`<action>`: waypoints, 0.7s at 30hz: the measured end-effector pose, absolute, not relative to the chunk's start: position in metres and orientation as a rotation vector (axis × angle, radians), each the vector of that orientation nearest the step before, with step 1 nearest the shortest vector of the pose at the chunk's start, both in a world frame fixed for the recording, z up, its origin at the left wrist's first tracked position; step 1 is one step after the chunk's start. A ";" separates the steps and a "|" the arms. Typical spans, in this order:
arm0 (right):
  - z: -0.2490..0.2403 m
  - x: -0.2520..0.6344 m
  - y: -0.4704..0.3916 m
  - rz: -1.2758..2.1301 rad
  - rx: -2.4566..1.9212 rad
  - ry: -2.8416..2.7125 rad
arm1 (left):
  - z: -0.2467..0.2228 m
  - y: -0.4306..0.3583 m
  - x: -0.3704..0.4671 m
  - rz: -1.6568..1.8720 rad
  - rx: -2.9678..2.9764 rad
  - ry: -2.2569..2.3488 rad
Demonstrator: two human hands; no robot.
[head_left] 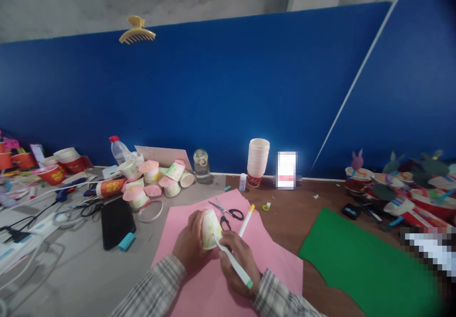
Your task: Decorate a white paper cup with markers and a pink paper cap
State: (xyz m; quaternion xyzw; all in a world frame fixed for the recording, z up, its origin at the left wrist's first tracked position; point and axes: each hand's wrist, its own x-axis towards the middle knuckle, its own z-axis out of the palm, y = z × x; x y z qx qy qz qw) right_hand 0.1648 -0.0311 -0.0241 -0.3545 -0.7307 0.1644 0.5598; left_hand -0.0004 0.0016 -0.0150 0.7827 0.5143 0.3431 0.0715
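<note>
My left hand [188, 238] is wrapped round a white paper cup [211, 226] marked with yellow and green patches, holding it tilted above a pink sheet [199, 288]. In my right hand [239, 262] is a white marker [233, 264] with a green end; its tip meets the side of the cup. Just beyond my hands lie scissors [228, 211] with black handles, blades pointing up-left. Beside them, a second white marker [247, 221] with a yellow cap rests on the pink sheet, its lower end near my right hand.
Decorated paper cups [171, 184] cluster at the back left, near a black phone [117, 224], cables and a glass jar [202, 167]. A tall cup stack [258, 162] stands by the blue partition [228, 89]. Green sheet [359, 260] and animal-figure cups [358, 174] are at right.
</note>
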 end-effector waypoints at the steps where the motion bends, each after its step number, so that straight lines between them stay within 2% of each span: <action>1: -0.024 0.165 -0.031 0.392 -0.833 -1.717 | -0.015 0.002 0.000 1.028 2.350 1.549; 21: -0.030 0.167 -0.030 0.548 -0.923 -1.636 | -0.014 0.001 0.001 1.060 2.380 1.561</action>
